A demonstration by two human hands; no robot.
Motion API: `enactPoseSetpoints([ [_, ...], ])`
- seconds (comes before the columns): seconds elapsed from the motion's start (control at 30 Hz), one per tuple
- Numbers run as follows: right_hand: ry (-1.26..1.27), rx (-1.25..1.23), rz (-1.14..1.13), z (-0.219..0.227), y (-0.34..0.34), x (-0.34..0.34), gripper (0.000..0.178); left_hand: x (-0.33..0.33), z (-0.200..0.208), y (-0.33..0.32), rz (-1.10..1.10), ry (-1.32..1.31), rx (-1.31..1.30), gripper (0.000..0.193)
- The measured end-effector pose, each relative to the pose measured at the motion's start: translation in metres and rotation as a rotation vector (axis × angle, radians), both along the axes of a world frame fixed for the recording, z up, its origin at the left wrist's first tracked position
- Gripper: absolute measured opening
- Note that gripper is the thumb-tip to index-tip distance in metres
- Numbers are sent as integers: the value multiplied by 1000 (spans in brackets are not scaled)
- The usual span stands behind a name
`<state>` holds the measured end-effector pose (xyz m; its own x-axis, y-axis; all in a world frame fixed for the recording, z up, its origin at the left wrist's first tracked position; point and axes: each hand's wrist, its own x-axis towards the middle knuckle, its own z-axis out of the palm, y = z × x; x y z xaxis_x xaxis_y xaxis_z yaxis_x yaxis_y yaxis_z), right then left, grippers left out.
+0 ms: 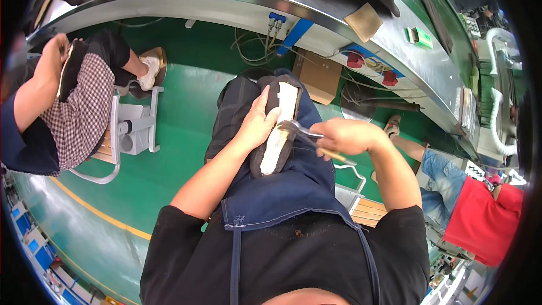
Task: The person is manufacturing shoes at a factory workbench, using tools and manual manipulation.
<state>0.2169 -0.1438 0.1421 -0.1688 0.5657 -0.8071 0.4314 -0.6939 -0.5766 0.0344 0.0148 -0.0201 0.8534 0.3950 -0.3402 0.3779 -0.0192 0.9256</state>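
Across my lap lies a dark shoe upper (275, 149), bottom up, its long cream-coloured underside strip facing me and its toe and heel edges rimmed in black. My left hand (261, 120) is closed on its left side, fingers pressed along the dark edge. My right hand (351, 136) grips a metal hand tool (299, 128) with a curved, shiny head, which reaches the right edge of the cream strip. A thin yellowish handle (340, 157) sticks out below that fist; whether it belongs to the same tool I cannot tell. A navy apron (282, 209) covers my lap beneath the shoe.
Ahead runs a metal workbench (316, 8) holding a brown pad (363, 22) and a green box (419, 38). Below it stand a cardboard box (317, 76) and cables. One person (84, 90) sits at left, another in red (480, 214) at right.
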Motion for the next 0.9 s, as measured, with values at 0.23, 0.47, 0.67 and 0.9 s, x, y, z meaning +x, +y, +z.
enactPoseSetpoints([
  [0.23,-606,646,-201,-6,22,-32,56,-1,9,-5,7,5,79,79],
  [0.47,-727,812,-290,-30,35,-27,45,0,9,-4,-19,14,113,81],
  [0.67,-799,620,-210,-30,39,-20,46,0,11,-3,-28,2,112,83],
  [0.9,-806,642,-137,-44,28,-25,47,2,16,-2,-38,24,99,85],
])
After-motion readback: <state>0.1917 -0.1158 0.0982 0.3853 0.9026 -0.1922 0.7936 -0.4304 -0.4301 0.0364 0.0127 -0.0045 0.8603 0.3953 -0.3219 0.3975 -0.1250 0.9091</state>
